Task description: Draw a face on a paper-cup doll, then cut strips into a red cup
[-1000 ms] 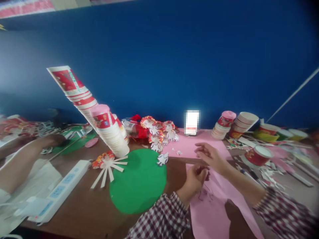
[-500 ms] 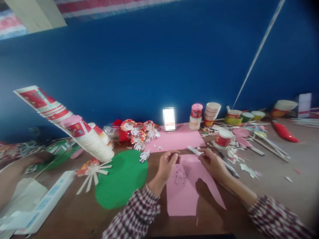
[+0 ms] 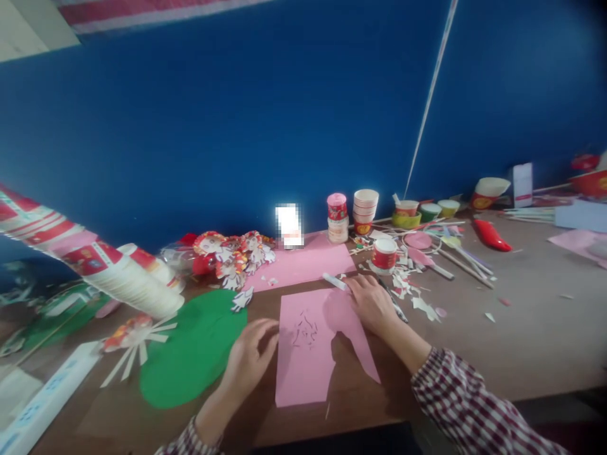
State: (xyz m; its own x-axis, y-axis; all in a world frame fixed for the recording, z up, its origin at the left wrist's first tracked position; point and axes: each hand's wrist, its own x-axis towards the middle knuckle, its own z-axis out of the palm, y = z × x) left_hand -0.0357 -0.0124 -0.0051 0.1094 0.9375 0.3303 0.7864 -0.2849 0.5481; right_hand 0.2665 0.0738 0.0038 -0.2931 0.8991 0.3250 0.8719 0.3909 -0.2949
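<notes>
Lying flat, pink sheet [image 3: 303, 360] between left hand [image 3: 249, 363] and right hand [image 3: 372, 303].

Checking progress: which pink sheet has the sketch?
The nearest pink sheet, notched at its lower edge; the far pink sheet behind it looks blank.

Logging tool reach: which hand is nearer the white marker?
Right. The right hand sits just beside the white marker, to its right; the left hand rests farther off, at the left edge of the pink sheet.

Left hand [image 3: 249, 363], right hand [image 3: 372, 303], palms down.
</notes>
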